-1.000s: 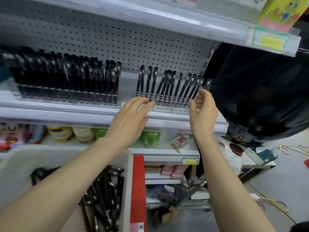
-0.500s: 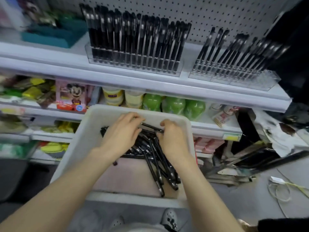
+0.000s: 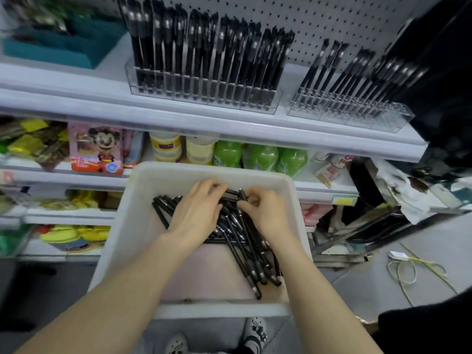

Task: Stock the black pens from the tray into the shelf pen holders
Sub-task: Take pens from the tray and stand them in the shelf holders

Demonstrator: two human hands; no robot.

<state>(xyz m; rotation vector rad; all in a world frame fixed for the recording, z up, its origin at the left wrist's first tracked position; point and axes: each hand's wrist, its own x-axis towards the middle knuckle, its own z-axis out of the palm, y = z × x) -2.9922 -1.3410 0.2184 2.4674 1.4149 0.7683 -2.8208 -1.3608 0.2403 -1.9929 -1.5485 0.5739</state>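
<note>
Under both palms, down in the tray [image 3: 138, 226], lies the loose heap of black pens [image 3: 245, 256], and that is where we are working now. 1 second ago both hands were up at the shelf, at the half-filled holder [image 3: 357, 113]. Since then they have dropped into the tray, and over the last half second they have only closed in on the heap's far end.

Our left hand [image 3: 196, 213] lies across the pens with fingers bent and fingertips on them; we cannot tell whether it has closed round any. Our right hand [image 3: 265, 213], just beside it, has fingers and thumb curled in a pinch on the end of at least 1 pen.

We judge that 1 batch is delivered and the next is being gathered. Well above the right hand, the half-filled holder shows empty front slots. The full holder [image 3: 204, 95], above the left hand, looks packed.
</note>
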